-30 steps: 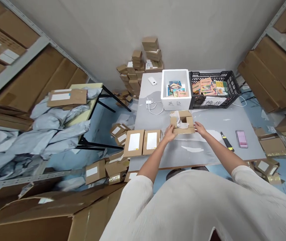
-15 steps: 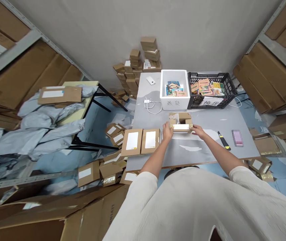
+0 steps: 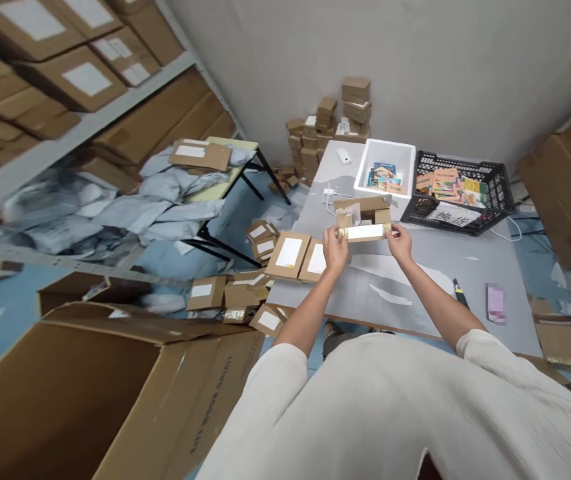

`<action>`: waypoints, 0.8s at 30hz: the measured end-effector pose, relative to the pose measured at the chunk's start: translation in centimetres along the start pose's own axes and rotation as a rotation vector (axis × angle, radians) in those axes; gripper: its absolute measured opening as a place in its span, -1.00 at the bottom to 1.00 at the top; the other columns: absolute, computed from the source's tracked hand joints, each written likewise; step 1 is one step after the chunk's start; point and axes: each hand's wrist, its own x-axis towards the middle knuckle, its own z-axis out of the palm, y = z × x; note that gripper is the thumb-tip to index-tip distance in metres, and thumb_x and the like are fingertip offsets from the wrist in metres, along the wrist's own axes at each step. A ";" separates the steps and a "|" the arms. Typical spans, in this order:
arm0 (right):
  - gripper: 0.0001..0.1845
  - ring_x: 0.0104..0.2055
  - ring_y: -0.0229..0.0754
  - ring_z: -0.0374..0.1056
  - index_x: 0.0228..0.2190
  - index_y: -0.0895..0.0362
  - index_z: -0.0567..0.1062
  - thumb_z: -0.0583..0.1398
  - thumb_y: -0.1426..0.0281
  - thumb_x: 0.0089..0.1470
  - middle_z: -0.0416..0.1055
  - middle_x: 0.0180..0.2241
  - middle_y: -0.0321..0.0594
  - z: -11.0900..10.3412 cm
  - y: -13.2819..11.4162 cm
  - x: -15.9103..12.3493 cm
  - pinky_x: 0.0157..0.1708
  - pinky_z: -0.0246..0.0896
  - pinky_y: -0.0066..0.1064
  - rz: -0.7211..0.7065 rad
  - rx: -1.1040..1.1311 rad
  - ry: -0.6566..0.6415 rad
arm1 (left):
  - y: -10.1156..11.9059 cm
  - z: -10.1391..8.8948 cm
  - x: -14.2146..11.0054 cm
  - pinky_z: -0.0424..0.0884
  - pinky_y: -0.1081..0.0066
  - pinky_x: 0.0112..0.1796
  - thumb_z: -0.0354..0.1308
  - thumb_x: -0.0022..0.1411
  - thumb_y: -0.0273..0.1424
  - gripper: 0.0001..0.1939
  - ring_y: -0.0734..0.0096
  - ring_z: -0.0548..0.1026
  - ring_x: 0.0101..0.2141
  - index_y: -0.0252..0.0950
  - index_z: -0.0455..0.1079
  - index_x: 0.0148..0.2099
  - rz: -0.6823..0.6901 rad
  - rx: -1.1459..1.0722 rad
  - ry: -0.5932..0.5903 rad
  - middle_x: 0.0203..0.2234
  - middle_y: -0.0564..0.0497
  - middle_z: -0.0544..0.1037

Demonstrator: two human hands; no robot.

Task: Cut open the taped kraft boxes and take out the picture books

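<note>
An opened cardboard box (image 3: 364, 235) with a white label on its near side is held between my two hands over the grey table (image 3: 325, 303). My left hand (image 3: 334, 249) is closed on its left end, and my right hand (image 3: 399, 243) grips the right end. Its flaps stand up at the back, and the inside looks hollow where I can see into it. Just left of my left hand, two flat labelled cardboard boxes (image 3: 289, 256) lie side by side. A utility knife (image 3: 460, 294) and a pink phone-like object (image 3: 495, 304) rest to the right.
Behind the held box stand a white foam box (image 3: 410, 150) and a black crate (image 3: 499, 175), both with colourful booklets. A large open carton (image 3: 205, 400) is at my lower left. Grey mailing bags (image 3: 145, 213) crowd the left side, and small boxes (image 3: 357, 100) are stacked by the wall.
The box has been lifted off the table, held in both hands. My view has turned to the left, so the large open carton shows more.
</note>
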 end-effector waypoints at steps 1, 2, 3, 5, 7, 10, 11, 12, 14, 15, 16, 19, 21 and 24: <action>-0.44 0.04 0.04 0.46 0.17 0.11 0.60 0.21 0.14 0.25 0.58 0.15 -0.02 1.2 -1.3 0.0 0.20 0.40 -0.12 -0.014 -0.022 -0.045 | -0.4 -1.6 0.0 0.40 0.17 0.26 0.16 0.49 -0.36 -0.59 0.06 0.48 0.20 -0.16 0.34 0.33 -0.010 0.008 0.026 0.22 -0.20 0.42; -0.45 0.04 0.04 0.47 0.18 0.10 0.60 0.21 0.13 0.26 0.58 0.15 -0.02 2.5 -2.5 -0.2 0.20 0.40 -0.12 -0.030 -0.032 -0.087 | -1.0 -3.2 -0.1 0.38 0.17 0.28 0.15 0.49 -0.36 -0.60 0.05 0.46 0.23 -0.15 0.35 0.32 -0.024 0.017 0.054 0.22 -0.20 0.41; -0.45 0.03 0.05 0.47 0.18 0.10 0.60 0.21 0.13 0.26 0.58 0.15 -0.02 4.1 -3.8 -0.4 0.20 0.40 -0.12 -0.046 -0.033 -0.124 | -1.8 -4.9 -0.2 0.36 0.17 0.30 0.15 0.49 -0.37 -0.61 0.05 0.45 0.25 -0.15 0.35 0.30 -0.040 0.028 0.084 0.23 -0.20 0.40; -0.45 0.02 0.04 0.47 0.18 0.10 0.59 0.22 0.13 0.26 0.57 0.15 -0.03 7.8 -6.2 -1.3 0.20 0.40 -0.12 -0.083 -0.019 -0.194 | -3.7 -8.3 -0.7 0.34 0.16 0.32 0.15 0.48 -0.39 -0.63 0.03 0.42 0.28 -0.15 0.35 0.28 -0.081 0.055 0.148 0.23 -0.21 0.39; -0.45 0.02 0.03 0.48 0.17 0.10 0.59 0.23 0.13 0.26 0.57 0.16 -0.03 11.9 -8.6 -2.7 0.21 0.41 -0.13 -0.113 0.005 -0.254 | -6.1 -11.8 -1.3 0.33 0.15 0.33 0.15 0.47 -0.40 -0.63 0.03 0.40 0.29 -0.17 0.34 0.28 -0.129 0.085 0.214 0.23 -0.23 0.38; -0.46 0.05 0.04 0.48 0.16 0.11 0.59 0.24 0.16 0.24 0.54 0.19 0.00 18.1 -12.0 -5.2 0.25 0.39 -0.11 -0.139 0.045 -0.334 | -10.1 -17.0 -2.4 0.33 0.12 0.35 0.15 0.46 -0.41 -0.61 0.01 0.38 0.32 -0.17 0.33 0.28 -0.204 0.126 0.290 0.23 -0.23 0.37; -0.46 0.07 0.04 0.49 0.17 0.11 0.59 0.24 0.17 0.23 0.53 0.21 0.00 20.1 -13.1 -6.0 0.26 0.39 -0.10 -0.144 0.062 -0.367 | -11.4 -18.6 -2.8 0.32 0.11 0.36 0.14 0.46 -0.40 -0.61 0.01 0.37 0.33 -0.17 0.33 0.29 -0.228 0.132 0.313 0.23 -0.24 0.36; -0.44 0.09 0.05 0.49 0.19 0.10 0.58 0.24 0.19 0.22 0.53 0.22 -0.01 22.1 -14.2 -6.7 0.28 0.38 -0.09 -0.147 0.084 -0.414 | -12.8 -20.1 -3.2 0.32 0.10 0.36 0.13 0.46 -0.40 -0.60 0.00 0.37 0.34 -0.17 0.32 0.30 -0.251 0.132 0.337 0.24 -0.24 0.35; -0.37 0.17 0.06 0.48 0.27 0.08 0.54 0.26 0.24 0.19 0.53 0.24 -0.05 25.7 -16.0 -7.7 0.29 0.38 -0.09 -0.144 0.152 -0.529 | -15.2 -22.9 -3.8 0.33 0.11 0.35 0.09 0.47 -0.41 -0.53 0.00 0.36 0.36 -0.19 0.27 0.37 -0.294 0.108 0.377 0.30 -0.27 0.31; -0.32 0.21 0.07 0.47 0.31 0.08 0.51 0.27 0.26 0.17 0.53 0.26 -0.06 27.3 -16.7 -8.1 0.28 0.39 -0.09 -0.137 0.191 -0.586 | -16.4 -23.9 -4.1 0.33 0.11 0.35 0.08 0.47 -0.42 -0.47 0.00 0.35 0.38 -0.19 0.22 0.42 -0.312 0.092 0.388 0.35 -0.29 0.26; -0.27 0.25 0.08 0.46 0.34 0.08 0.49 0.29 0.28 0.15 0.53 0.27 -0.06 28.6 -17.3 -8.4 0.27 0.40 -0.09 -0.124 0.225 -0.631 | -17.4 -24.8 -4.3 0.33 0.10 0.36 0.08 0.46 -0.44 -0.41 -0.01 0.33 0.40 -0.20 0.16 0.47 -0.330 0.079 0.390 0.41 -0.31 0.21; -0.26 0.30 0.10 0.44 0.34 0.09 0.48 0.29 0.30 0.13 0.49 0.31 -0.01 30.9 -17.5 -8.7 0.27 0.41 -0.06 -0.091 0.247 -0.664 | -19.8 -25.9 -4.7 0.29 0.07 0.40 0.11 0.39 -0.49 -0.31 -0.04 0.27 0.45 -0.21 0.13 0.51 -0.366 0.074 0.344 0.47 -0.31 0.12; -0.32 0.29 0.08 0.45 0.30 0.08 0.53 0.26 0.31 0.15 0.49 0.32 -0.01 30.9 -16.4 -8.6 0.31 0.38 -0.04 -0.090 0.197 -0.632 | -20.7 -25.5 -4.7 0.26 0.07 0.42 0.15 0.36 -0.51 -0.34 -0.05 0.26 0.46 -0.20 0.22 0.46 -0.352 0.078 0.289 0.44 -0.29 0.18; -0.37 0.30 0.06 0.43 0.26 0.08 0.55 0.20 0.32 0.17 0.48 0.32 -0.04 29.2 -13.8 -7.7 0.37 0.32 -0.03 -0.064 0.072 -0.562 | -21.0 -23.8 -4.3 0.24 0.07 0.44 0.14 0.34 -0.53 -0.42 -0.01 0.28 0.44 -0.19 0.33 0.37 -0.273 0.060 0.173 0.39 -0.27 0.27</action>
